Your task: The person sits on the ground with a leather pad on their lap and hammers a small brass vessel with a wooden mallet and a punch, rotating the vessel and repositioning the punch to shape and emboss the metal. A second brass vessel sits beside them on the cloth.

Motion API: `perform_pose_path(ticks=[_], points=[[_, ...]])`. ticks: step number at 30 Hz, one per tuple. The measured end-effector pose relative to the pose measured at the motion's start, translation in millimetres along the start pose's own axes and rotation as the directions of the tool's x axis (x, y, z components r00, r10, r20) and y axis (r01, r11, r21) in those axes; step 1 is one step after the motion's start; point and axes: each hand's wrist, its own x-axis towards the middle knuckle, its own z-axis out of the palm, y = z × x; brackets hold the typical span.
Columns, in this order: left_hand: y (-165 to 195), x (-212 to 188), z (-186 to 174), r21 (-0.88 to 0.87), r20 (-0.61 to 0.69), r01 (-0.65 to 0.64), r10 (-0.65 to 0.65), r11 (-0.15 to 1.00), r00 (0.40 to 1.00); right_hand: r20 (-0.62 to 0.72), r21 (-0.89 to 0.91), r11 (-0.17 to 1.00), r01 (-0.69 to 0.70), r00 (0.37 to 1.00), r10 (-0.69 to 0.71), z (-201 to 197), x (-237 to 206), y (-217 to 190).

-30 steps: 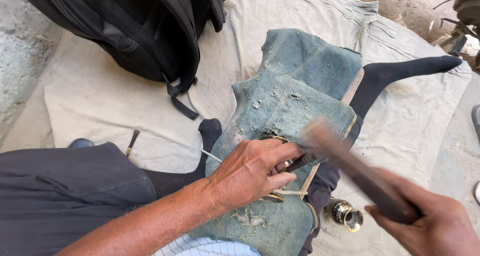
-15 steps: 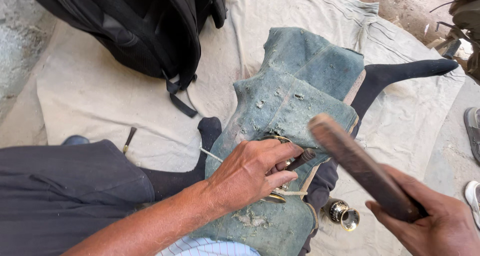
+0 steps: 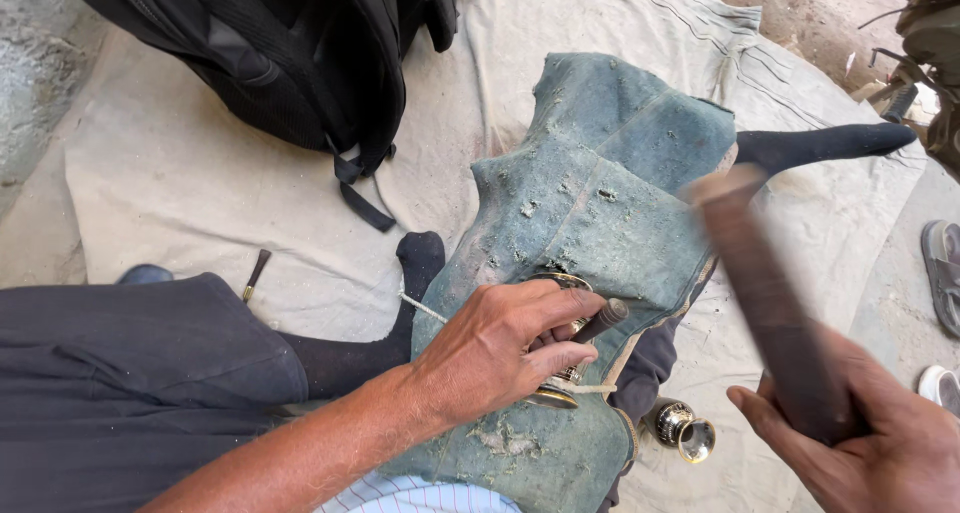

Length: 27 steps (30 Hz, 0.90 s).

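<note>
Since the earlier frame, my right hand (image 3: 880,453) had swung the wooden mallet (image 3: 770,293) higher. It looked heavy and stiff, fingers wrapped fully around its lower end. My left hand (image 3: 500,348) pinched the punch (image 3: 598,321) against a brass piece (image 3: 555,393), mid-lap on the denim cloth (image 3: 590,193).

The blue-green cloth (image 3: 610,183) on the lap looks thick, rough and matt, with crumbs stuck on it. At 3 o'clock from it, the dark stick (image 3: 770,303) looks like smooth wood. The small cup (image 3: 683,428) at 5 o'clock is shiny metal. The black bag (image 3: 290,53) is matt woven cloth.
</note>
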Motion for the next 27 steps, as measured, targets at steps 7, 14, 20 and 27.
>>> perform_pose_path(ticks=[7, 14, 20, 27], points=[[-2, -3, 1, -0.012, 0.002, 0.031, -0.031, 0.999, 1.000, 0.073, -0.093, 0.996, -0.011, 0.997, 0.018, -5, 5, -2], [-4, -7, 0, -0.088, -0.028, 0.000, -0.003, 0.996, 1.000, 0.055, -0.092, 0.988, 0.123, 0.991, -0.118, -6, 8, 9], [-10, -9, 2, -0.054, -0.041, 0.029, -0.031, 0.998, 0.999, 0.072, -0.033, 0.998, 0.060, 0.996, -0.057, -4, 9, 9], [-12, -14, -1, -0.088, -0.053, 0.010, -0.015, 0.996, 0.998, 0.082, -0.177, 0.984, -0.014, 0.996, 0.029, -10, 10, -18]])
